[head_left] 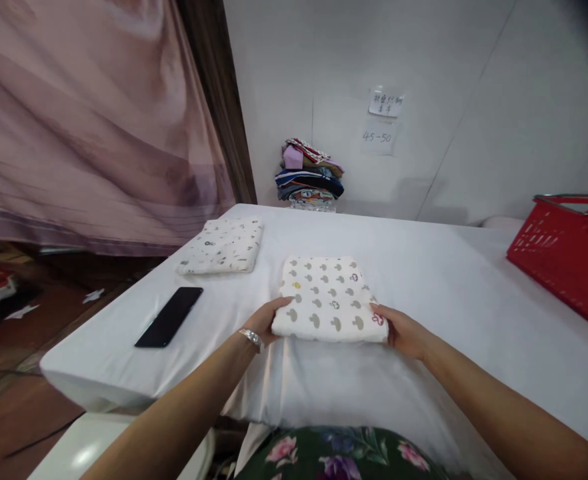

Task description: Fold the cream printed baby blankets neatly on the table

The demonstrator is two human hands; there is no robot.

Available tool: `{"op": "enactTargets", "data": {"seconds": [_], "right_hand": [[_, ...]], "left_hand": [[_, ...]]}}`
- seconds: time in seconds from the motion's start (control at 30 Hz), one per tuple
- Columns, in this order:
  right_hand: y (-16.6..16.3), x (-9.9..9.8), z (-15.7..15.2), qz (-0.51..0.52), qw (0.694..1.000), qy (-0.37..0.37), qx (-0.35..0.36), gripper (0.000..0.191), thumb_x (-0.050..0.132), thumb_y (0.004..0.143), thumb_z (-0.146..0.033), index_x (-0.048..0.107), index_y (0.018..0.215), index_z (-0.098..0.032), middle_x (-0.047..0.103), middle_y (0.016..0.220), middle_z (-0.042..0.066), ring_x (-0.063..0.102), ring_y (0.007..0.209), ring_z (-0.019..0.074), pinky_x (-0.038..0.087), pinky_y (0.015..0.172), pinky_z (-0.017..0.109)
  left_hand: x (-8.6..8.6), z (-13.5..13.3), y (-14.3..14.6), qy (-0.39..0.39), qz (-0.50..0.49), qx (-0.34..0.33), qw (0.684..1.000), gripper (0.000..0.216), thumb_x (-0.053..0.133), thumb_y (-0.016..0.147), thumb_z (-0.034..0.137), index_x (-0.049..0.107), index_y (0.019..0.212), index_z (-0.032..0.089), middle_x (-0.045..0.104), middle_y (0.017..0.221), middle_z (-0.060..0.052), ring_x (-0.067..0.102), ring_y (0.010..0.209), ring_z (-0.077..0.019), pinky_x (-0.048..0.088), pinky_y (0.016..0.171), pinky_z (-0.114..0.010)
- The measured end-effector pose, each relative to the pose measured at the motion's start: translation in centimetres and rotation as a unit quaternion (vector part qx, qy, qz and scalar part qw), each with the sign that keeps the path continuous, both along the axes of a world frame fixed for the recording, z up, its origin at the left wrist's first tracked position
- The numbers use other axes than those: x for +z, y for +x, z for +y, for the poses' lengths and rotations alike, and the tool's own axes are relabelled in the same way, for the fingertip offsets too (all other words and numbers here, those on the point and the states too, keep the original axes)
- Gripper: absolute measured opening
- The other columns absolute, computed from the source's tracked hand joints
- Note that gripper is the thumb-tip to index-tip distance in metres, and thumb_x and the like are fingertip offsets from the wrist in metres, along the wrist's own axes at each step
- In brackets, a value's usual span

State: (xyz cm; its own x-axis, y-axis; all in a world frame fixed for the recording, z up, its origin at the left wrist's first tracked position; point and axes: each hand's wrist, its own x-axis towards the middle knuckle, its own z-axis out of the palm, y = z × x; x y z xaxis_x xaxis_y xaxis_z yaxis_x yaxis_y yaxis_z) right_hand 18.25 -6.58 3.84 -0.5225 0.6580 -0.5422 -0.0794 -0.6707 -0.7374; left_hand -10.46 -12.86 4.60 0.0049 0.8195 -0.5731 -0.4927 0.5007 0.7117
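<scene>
1. On the white wall in the upper middle of the frame I see two paper notes. The lower note (379, 138) reads "45-50". The upper note (387, 103) has handwritten characters, too small for me to read.
2. The folded cloth (329, 300), white with grey mushroom-like prints, lies flat in the centre of the frame on the white table (449, 287), close to the near edge.
3. My left hand (267, 323) is at the left lower edge of this cloth. The thumb lies on top; the other fingers curl under the edge, where I cannot see them. So the hand is closed on the cloth edge, not spread.
4. My right hand (404, 333) takes the right lower corner the same way: thumb on top near a red print, the other fingers hidden below.
5. A silver bracelet (251, 337) sits on the left wrist.
6. Left of the cloth, well apart, lies a black phone (169, 317), screen dark.
7. Behind the phone is a second folded cloth (223, 247) with small prints.
8. At the wall stands a stack of clothes (309, 173).
9. A red basket (564, 260) is at the right edge of the frame.
</scene>
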Motion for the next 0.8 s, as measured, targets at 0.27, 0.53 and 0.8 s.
{"op": "enactTargets", "data": {"seconds": [0.27,0.53,0.8], "right_hand": [[1.2,-1.1,-0.7,-0.179,0.972,0.153,0.013,0.075,0.063,0.074,-0.042,0.027,0.138,-0.024,0.066,0.085,0.006,0.061,0.063,0.0189,0.046,0.047,0.027],[0.0,1.8,0.0,-0.4,0.785,0.471,0.033,0.072,0.045,0.082,-0.054,0.017,0.143,-0.028,0.04,0.136,0.009,0.046,0.115,0.0285,0.036,0.096,0.045],[-4.4,-1.0,1.8,-0.46,0.645,0.566,0.226,0.076,0.029,0.083,-0.064,0.017,0.143,-0.019,0.009,0.149,0.007,0.0,0.137,0.0238,0.001,0.109,0.045]], "left_hand": [[-1.9,-0.6,-0.5,0.068,0.321,-0.05,0.943,0.06,0.074,0.059,0.03,0.049,0.112,0.016,0.065,0.098,-0.01,0.064,0.085,-0.0231,0.052,0.072,-0.032],[0.6,0.5,0.1,0.144,0.621,-0.069,0.767,0.073,0.059,0.073,0.042,0.029,0.136,0.017,0.042,0.134,-0.014,0.043,0.12,-0.0277,0.036,0.099,-0.038],[-2.5,3.1,2.7,0.19,0.716,-0.208,0.638,0.069,0.041,0.081,0.056,0.031,0.137,0.017,0.015,0.149,-0.01,0.005,0.137,-0.0272,0.003,0.109,-0.045]]}}
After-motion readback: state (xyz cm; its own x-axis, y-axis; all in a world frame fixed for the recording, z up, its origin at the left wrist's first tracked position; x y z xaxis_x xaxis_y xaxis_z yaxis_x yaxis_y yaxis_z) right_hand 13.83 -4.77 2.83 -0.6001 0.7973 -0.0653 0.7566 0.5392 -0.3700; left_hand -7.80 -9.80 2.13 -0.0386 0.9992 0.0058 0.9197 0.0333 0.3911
